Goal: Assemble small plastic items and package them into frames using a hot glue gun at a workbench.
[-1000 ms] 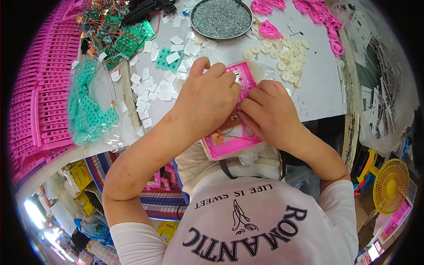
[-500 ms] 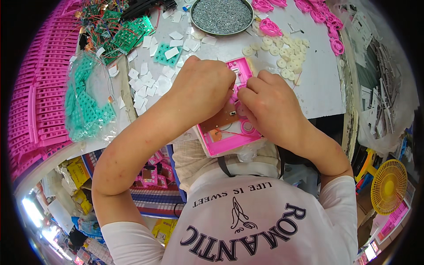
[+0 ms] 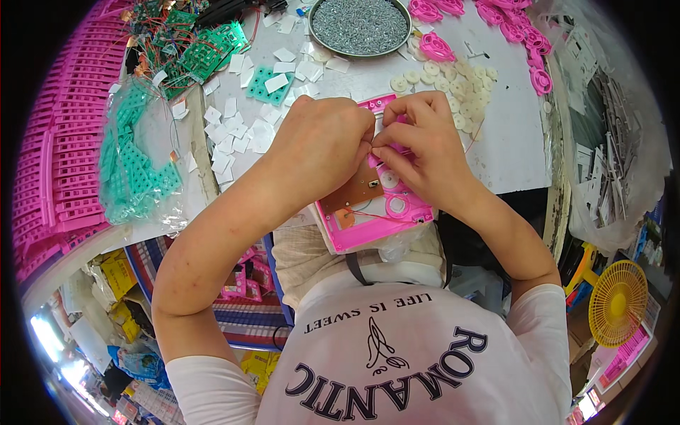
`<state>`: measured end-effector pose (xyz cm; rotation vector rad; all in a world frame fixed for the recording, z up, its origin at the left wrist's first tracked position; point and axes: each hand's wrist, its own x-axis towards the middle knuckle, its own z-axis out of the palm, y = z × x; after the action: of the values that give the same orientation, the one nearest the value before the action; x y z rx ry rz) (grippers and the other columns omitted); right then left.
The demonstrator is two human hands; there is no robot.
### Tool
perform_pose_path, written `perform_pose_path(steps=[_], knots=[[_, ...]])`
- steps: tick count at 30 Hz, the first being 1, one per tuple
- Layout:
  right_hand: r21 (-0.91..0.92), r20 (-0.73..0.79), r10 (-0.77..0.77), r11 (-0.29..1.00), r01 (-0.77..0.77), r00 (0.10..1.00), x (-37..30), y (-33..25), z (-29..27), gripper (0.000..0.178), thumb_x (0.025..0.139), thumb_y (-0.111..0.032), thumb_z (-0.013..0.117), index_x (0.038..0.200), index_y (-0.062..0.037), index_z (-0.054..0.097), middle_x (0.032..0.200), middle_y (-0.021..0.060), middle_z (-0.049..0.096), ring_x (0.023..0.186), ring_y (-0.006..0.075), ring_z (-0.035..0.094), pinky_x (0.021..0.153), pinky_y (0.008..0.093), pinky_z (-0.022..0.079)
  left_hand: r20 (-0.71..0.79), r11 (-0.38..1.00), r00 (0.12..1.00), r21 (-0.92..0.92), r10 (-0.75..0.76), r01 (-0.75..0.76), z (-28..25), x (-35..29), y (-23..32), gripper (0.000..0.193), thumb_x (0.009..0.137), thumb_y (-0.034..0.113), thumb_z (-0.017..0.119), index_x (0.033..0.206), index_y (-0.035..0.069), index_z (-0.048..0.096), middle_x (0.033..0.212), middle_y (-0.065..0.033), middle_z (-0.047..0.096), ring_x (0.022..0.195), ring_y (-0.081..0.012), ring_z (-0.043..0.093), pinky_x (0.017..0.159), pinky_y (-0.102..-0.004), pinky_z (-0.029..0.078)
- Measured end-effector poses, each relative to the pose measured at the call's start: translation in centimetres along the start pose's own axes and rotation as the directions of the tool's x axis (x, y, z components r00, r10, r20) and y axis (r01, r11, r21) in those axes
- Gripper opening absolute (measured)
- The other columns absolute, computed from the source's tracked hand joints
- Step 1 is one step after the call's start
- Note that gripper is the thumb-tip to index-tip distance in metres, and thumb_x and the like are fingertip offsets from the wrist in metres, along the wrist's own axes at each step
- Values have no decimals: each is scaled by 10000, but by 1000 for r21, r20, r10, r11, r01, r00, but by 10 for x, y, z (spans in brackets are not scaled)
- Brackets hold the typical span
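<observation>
Pink case [image 3: 375,239] sits open side up below both hands, near end over the lap [image 3: 301,262], far end at the surface [image 3: 517,159]; probably kept close so both hands reach inside. Left hand [image 3: 333,138] is curled over its left side, fingertips hidden; can't tell if it grips anything. Right hand [image 3: 425,142] is bent in from the other side, thumb and index close together by the left's fingers; can't tell what, if anything, is pinched. Meeting tips suggest fine work on something small. Brown board [image 3: 358,190], white disc [image 3: 389,178] and pink ring [image 3: 396,206] show inside, nearer the body than the fingertips. Loose discs [image 3: 471,95] lie just beyond the right hand, white pads [image 3: 234,131] left of the left, metal bits [image 3: 361,27] in a dish [image 3: 312,32] ahead; likely spread for easy reach.
</observation>
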<state>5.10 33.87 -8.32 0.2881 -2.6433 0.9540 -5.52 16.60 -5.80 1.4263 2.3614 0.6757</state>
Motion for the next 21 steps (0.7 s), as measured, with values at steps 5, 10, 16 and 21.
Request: perform_pose_path(steps=[5,10,16,21], knots=[[-109,205,-51,991,75,977,8,-7,-16,128,734,-130,757,835,-63,716,1018,59,619,1034,298,535,894,426,452,8,999,1000,31,-16,16,-1,1,4,103,779,107,725,822,19,692,769,-122,662,753,-325,668,704,-428,533],[-277,262,-256,904,327,930,-8,-19,-18,201,750,-137,697,898,-4,718,1022,69,629,1053,286,547,892,422,463,-13,989,1000,145,3,-1,4,5,4,95,787,134,710,802,42,694,753,-105,647,764,-334,670,720,-433,542],[-174,210,-238,945,276,948,-10,-14,-14,269,738,-123,714,977,-1,715,1034,84,632,1006,277,587,836,393,506,163,963,986,270,-39,-7,-4,15,11,106,820,151,687,820,45,693,840,-118,668,812,-328,673,711,-442,544],[-175,108,-216,957,233,970,-15,-15,-9,366,706,-95,754,1058,-19,692,1035,81,633,960,281,602,816,393,517,75,960,980,200,185,-196,-6,4,-17,109,843,138,655,825,36,691,823,-127,663,793,-328,673,692,-438,548]])
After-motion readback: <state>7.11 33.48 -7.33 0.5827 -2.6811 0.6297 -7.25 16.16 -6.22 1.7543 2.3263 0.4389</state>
